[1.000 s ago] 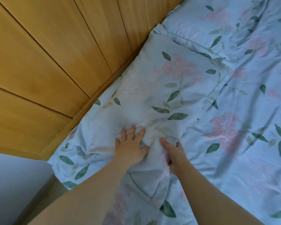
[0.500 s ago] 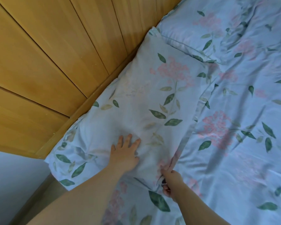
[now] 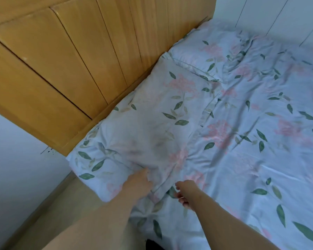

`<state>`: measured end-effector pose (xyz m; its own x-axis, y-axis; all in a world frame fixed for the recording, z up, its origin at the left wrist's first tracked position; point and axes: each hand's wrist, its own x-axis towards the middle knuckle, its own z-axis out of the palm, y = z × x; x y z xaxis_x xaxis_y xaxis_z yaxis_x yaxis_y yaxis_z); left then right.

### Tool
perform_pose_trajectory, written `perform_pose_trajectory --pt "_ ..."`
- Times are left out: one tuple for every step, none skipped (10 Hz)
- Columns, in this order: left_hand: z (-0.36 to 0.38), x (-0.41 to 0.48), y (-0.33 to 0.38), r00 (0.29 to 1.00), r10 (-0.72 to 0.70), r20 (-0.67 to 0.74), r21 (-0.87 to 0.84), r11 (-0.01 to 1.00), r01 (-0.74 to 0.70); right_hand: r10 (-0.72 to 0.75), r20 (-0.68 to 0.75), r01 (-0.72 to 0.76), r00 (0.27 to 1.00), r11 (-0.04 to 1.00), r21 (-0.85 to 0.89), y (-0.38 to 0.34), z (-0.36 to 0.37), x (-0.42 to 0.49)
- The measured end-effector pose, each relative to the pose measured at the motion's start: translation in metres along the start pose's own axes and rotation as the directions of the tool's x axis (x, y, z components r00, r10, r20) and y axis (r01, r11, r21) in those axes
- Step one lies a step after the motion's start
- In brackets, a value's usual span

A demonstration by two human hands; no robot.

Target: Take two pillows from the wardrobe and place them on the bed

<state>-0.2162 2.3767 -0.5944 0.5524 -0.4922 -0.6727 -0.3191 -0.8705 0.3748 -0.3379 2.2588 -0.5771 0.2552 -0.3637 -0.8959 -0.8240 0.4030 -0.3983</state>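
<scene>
1. Head view: a bed [image 3: 260,177] dressed in pale blue fabric printed with pink blooms and green leaves fills the right side of the frame, its sheet creased and rumpled.
2. A honey-coloured wooden headboard [image 3: 79,60] of slanted planks runs along the head of the bed; a plain pale wall [image 3: 16,159] shows beyond its near end and white panelling [image 3: 278,15] beyond its far end.
3. A wooden bed frame edge [image 3: 65,201] shows below the near corner of the mattress, on the side away from the headboard's planks.
4. The near pillow [image 3: 152,123], in the same floral print, lies flat on the bed with its long side touching the foot of the headboard.
5. The far pillow [image 3: 215,56] lies further along the headboard, its corner meeting the near pillow's far end.
6. The left hand [image 3: 136,183] rests on the near pillow's edge away from the headboard, fingers curled into the fabric; whether it grips or merely presses cannot be told.
7. The right hand [image 3: 185,193] hovers just beside that same edge, over the sheet, fingers loosely curled and partly parted, holding nothing visible.
8. Both bare forearms reach in from the bottom of the frame.
</scene>
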Motion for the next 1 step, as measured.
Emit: perform_pose_trajectory --pt "0.0096 -0.0426 -0.0031 0.998 0.051 -0.039 0.004 0.999 -0.051 -0.013 0.005 0.012 1.0 0.999 0.035 0.0242 0.0027 -0.0354"
